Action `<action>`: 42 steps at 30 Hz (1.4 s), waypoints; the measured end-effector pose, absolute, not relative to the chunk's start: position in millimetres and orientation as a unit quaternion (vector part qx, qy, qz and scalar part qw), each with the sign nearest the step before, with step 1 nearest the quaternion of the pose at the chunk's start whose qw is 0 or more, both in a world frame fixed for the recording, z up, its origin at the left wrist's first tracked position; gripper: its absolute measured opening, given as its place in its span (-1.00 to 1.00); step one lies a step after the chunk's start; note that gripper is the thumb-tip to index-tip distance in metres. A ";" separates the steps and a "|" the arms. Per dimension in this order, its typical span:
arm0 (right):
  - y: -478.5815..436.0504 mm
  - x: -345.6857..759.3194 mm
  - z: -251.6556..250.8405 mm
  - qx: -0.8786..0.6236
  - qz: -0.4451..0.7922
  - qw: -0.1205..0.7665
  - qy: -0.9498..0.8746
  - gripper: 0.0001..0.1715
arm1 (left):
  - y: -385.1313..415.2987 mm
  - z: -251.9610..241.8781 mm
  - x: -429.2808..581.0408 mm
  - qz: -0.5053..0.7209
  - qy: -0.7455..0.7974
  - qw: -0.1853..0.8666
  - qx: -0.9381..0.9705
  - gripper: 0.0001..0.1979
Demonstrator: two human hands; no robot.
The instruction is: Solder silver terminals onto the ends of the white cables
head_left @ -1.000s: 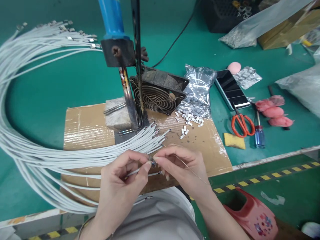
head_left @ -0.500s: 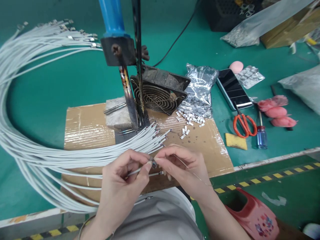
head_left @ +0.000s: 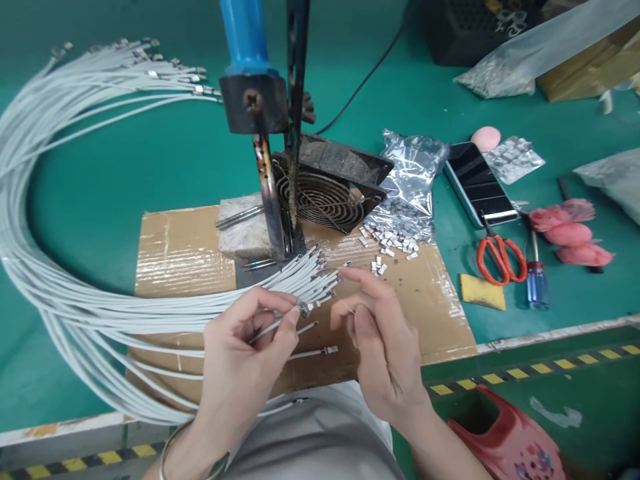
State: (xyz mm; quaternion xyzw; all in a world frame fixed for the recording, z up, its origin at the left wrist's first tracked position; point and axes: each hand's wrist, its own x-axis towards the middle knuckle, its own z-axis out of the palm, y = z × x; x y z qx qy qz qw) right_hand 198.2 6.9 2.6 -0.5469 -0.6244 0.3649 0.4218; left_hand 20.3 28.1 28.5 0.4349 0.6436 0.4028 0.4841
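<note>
My left hand (head_left: 255,353) pinches a white cable (head_left: 273,328) close to its end between thumb and forefinger. A small metal connector (head_left: 305,309) shows at those fingertips. My right hand (head_left: 383,340) is a little to the right, apart from the cable. Its forefinger points out while the other fingers and thumb close on a thin solder wire (head_left: 349,307), of which only a short bit shows. Beyond both hands, a bundle of white cables (head_left: 210,308) lies on cardboard (head_left: 420,307), dark tips to the right. Above them a blue-handled soldering iron (head_left: 265,173) is clamped tip down.
A dusty black fan (head_left: 330,193) stands behind the iron. Small metal connectors (head_left: 387,240) lie loose before a silvery plastic bag (head_left: 413,173). To the right are a phone (head_left: 480,183), orange scissors (head_left: 500,260), a screwdriver (head_left: 537,283) and a yellow sponge (head_left: 483,291).
My right hand has drawn away from the left fingertips to the right, and its forefinger has stretched out. My left hand still pinches the cable. The view has shifted slightly.
</note>
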 end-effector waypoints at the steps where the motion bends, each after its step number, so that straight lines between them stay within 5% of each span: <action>1: 7.2 197.3 2.1 -0.551 0.363 0.418 -0.625 -0.42 | 29.0 28.3 19.6 0.406 0.646 0.481 0.431 -0.91; 6: 12.9 196.1 3.7 -0.578 0.337 0.422 -0.613 -0.80 | 34.4 28.3 16.8 0.423 0.654 0.469 0.417 -0.89; 10: 21.3 195.1 7.2 -0.556 0.396 0.424 -0.596 -0.66 | 39.9 27.2 15.6 0.437 0.649 0.467 0.412 -0.90; 20: 31.5 183.1 8.3 -0.526 0.472 0.463 -0.535 -0.80 | 46.5 30.8 16.2 0.454 0.659 0.464 0.380 -0.90; 28: 31.0 187.8 3.8 -0.580 0.322 0.410 -0.626 -0.94 | 49.4 31.7 15.9 0.467 0.659 0.453 0.378 -0.90; 34: 29.8 191.7 11.7 -0.578 0.402 0.353 -0.617 -0.65 | 50.4 31.0 16.7 0.464 0.657 0.461 0.375 -0.90; 42: 36.5 183.0 12.7 -0.549 0.416 0.473 -0.549 -0.78 | 50.1 32.2 16.3 0.463 0.661 0.454 0.377 -0.89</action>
